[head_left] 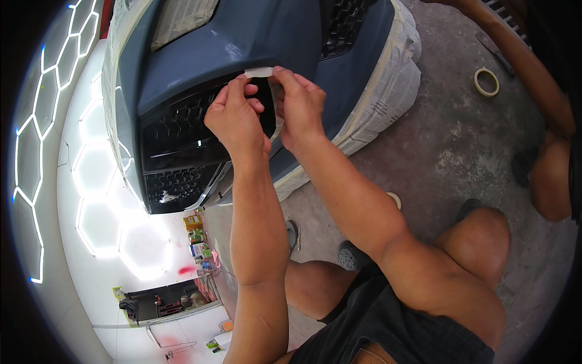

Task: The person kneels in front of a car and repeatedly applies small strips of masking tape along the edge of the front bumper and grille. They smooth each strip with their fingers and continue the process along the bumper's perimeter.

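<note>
A short pale strip of masking tape (259, 72) is stretched between my two hands along the upper edge of a black grille (182, 124) on a car bumper (242, 39). My left hand (237, 115) pinches the tape's left end, its other fingers curled over the grille. On the tape's right end, the thumb and forefinger of my right hand (298, 103) are closed. Below the right fingers, a pale edge runs down beside the grille, partly hidden by the hand. The bumper is dull blue-grey.
Masking paper (382, 103) wraps the bumper's right side. A tape roll (487, 82) lies on the concrete floor (436, 151), and another pale roll (394, 200) shows beside my right forearm. Another person's arm (515, 54) reaches in at the upper right. Bottles and boxes (199, 239) stand by the wall.
</note>
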{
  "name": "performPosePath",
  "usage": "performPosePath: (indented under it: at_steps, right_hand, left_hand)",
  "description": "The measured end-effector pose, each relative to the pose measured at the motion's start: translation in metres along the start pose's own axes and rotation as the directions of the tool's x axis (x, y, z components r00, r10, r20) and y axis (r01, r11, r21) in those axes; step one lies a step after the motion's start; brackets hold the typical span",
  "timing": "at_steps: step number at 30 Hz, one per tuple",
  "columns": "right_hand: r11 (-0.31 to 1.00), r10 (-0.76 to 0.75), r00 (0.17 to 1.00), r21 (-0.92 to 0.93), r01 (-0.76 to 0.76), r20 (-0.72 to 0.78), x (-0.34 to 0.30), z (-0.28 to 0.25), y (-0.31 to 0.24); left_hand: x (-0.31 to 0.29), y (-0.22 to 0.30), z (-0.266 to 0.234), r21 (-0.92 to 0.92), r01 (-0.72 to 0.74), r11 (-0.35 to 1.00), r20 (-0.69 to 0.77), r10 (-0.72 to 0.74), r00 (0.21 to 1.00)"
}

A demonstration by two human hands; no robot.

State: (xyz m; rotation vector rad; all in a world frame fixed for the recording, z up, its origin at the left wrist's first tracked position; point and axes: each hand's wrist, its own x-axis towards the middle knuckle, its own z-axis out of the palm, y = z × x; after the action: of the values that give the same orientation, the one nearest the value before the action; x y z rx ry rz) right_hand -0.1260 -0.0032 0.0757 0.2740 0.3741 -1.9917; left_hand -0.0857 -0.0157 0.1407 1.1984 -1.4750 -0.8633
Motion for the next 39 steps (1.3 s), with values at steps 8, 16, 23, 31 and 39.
performPosePath:
  at_steps: [8,16,23,31,39]
  right_hand:
    - [-0.014,-0.85,0.304,-0.595,0.803,0.431,0.019,-0.03,0.013]
    - [-0.152,-0.783,0.274,-0.599,0.786,0.559,0.024,-0.034,0.016]
    - [-0.121,-0.741,0.335,-0.607,0.786,0.582,0.03,-0.034,0.013]
    - [-0.13,-0.732,0.325,-0.593,0.795,0.598,0.031,-0.032,0.013]
    - [-0.19,-0.721,0.258,-0.542,0.819,0.643,0.026,-0.024,0.013]
  left_hand:
    - [-0.002,0.003,0.001,-0.013,-0.015,1.0,0.007,0.015,1.0]
    - [-0.002,0.002,-0.001,0.006,-0.008,1.0,-0.019,0.008,1.0]
    - [-0.005,0.005,0.003,-0.007,-0.012,1.0,-0.017,0.012,1.0]
    - [-0.004,0.004,0.004,0.002,-0.004,1.0,-0.026,0.004,1.0]
    - [-0.005,0.005,0.002,-0.016,-0.013,1.0,-0.012,0.013,1.0]
